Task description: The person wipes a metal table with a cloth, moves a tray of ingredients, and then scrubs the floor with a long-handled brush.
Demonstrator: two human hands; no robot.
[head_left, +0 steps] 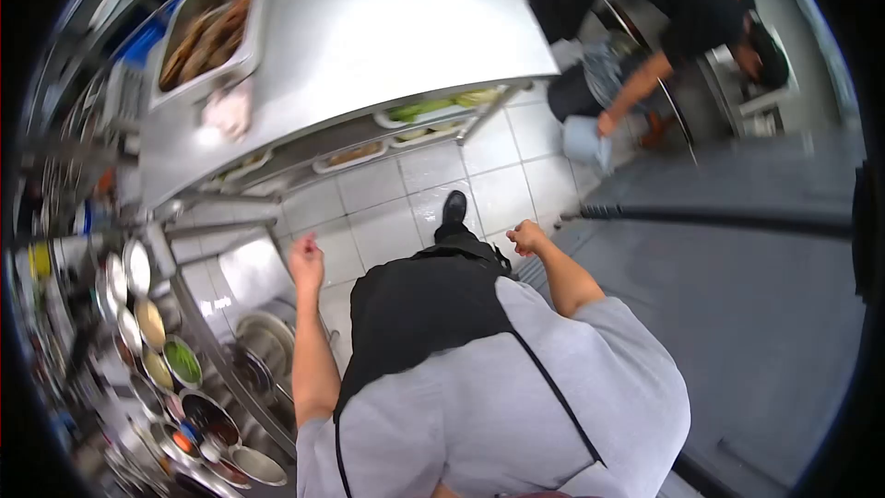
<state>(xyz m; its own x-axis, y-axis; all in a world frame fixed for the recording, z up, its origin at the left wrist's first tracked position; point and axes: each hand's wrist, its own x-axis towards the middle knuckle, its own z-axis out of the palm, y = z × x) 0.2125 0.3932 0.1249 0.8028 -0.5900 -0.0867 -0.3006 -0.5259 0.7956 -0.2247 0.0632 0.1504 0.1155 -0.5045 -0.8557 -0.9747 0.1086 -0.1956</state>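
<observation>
My left hand hangs in the air at my left side, its fingers loosely bent and somewhat apart, with nothing seen in it. It is nearest to the leg of the steel table and the tiled floor. My right hand is held in front of my right hip, fingers curled in, and no object shows in it. Neither hand touches anything. The black apron covers my front, and one black shoe shows ahead on the floor.
Ahead stands a steel table with a meat-filled tray and a crumpled pale cloth. Vegetable trays sit on its lower shelf. Left are bowls of ingredients. A grey cabinet is right. A bending co-worker holds a pale blue container.
</observation>
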